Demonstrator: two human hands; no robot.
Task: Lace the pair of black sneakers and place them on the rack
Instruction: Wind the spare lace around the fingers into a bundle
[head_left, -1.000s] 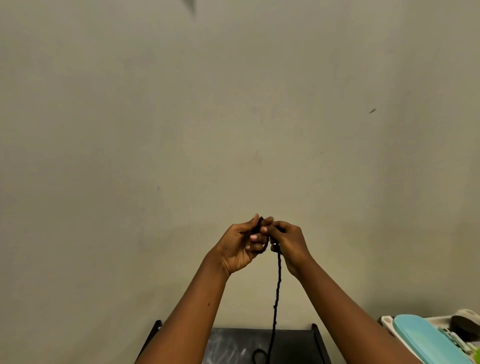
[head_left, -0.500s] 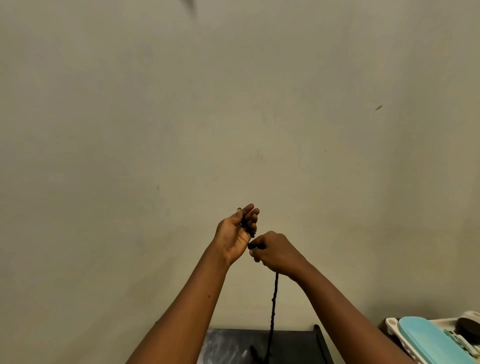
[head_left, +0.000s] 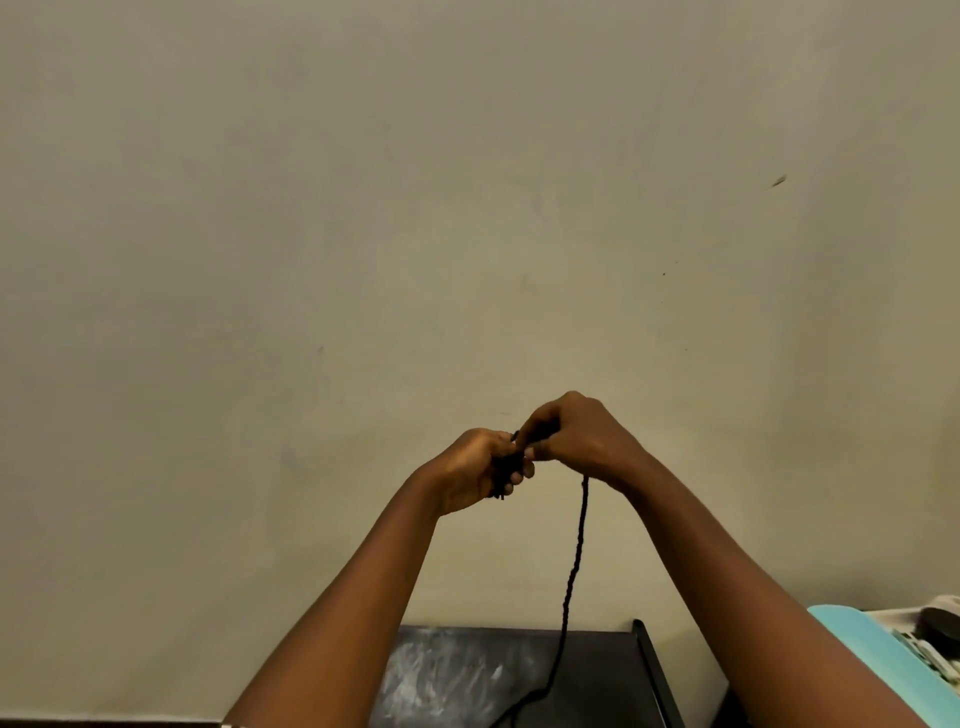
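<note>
Both my hands are raised in front of a plain beige wall. My left hand (head_left: 475, 470) grips a small bunch of black shoelace in its curled fingers. My right hand (head_left: 576, 434) is just to its right, touching it, and pinches the same black shoelace (head_left: 574, 571) at its fingertips. From under the right hand the lace hangs straight down and ends on the black rack top (head_left: 597, 670) below. No sneaker is in view.
The black rack top has a scuffed, whitish patch (head_left: 447, 680) and a raised right edge. At the lower right stands a white tray with a light blue lid (head_left: 872, 660) and a dark round object (head_left: 940, 629).
My right hand has risen from below the left hand to above and beside it, carrying the lace up. The left hand keeps its bunch of lace.
</note>
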